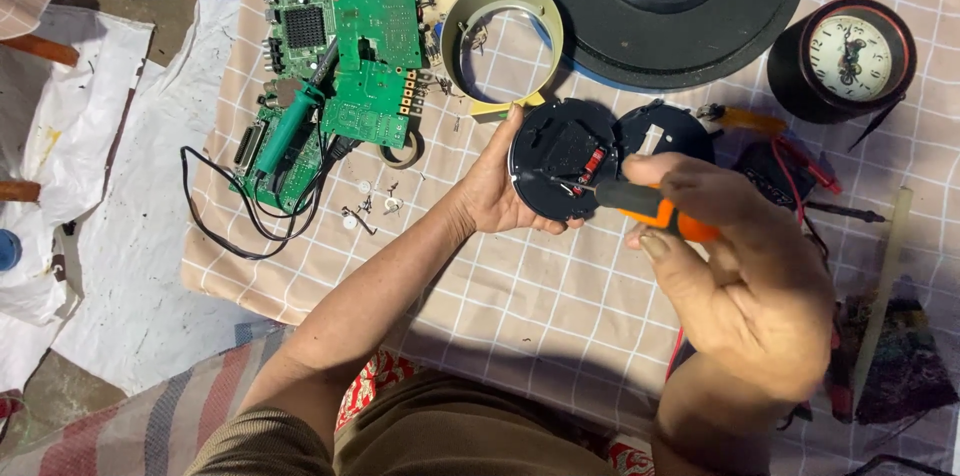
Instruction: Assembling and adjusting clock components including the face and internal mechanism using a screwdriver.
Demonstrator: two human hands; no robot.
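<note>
A person sits over a checked cloth (560,286) spread on the floor, seen from a head camera looking down. The left hand (500,186) cups a round black clock back (562,158) from its left edge, fingers curled under the rim and thumb on top, holding it tilted up just above the cloth. The right hand (745,276) grips a small screwdriver (640,204) with an orange and black handle, fingers clenched around it; the thin metal tip rests inside the clock back, near a small red part at its middle.

Judging from this, the step in hand is working a screw or fitting inside the clock's mechanism housing. The next move seems to call for keeping the tip seated while turning, and the left hand holding the case steady.

Just beside the clock back, to its right, lies a second round black cover (668,131). Above it sits a pale green ring (502,36) and a large black disc (662,6). A small round clock with a white face (850,56) stands at upper right. To the left, green circuit boards (345,56) lie stacked, with a green-handled soldering iron (290,126) across them and a black cord trailing off. Small screws (365,201) are scattered near the boards.
</note>
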